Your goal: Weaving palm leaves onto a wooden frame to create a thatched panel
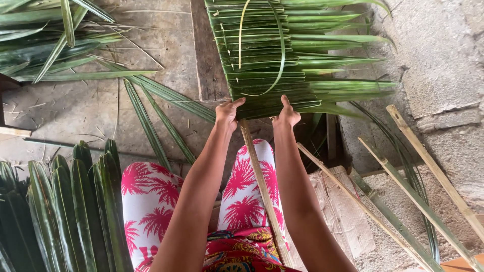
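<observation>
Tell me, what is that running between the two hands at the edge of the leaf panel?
A pale bamboo stick runs between the left hand and right hand, under the stitched green leaf panel, in the head view.

Panel of folded green palm leaves (272, 60): overlapping strips stacked flat in rows, leaf tips fanning out beyond the right hand (286, 115). Its near edge is pinched by both hands, left hand (228, 112) at the left corner. Thin stick (262, 186): pale, straight, runs from under that edge back between the forearms.
</observation>
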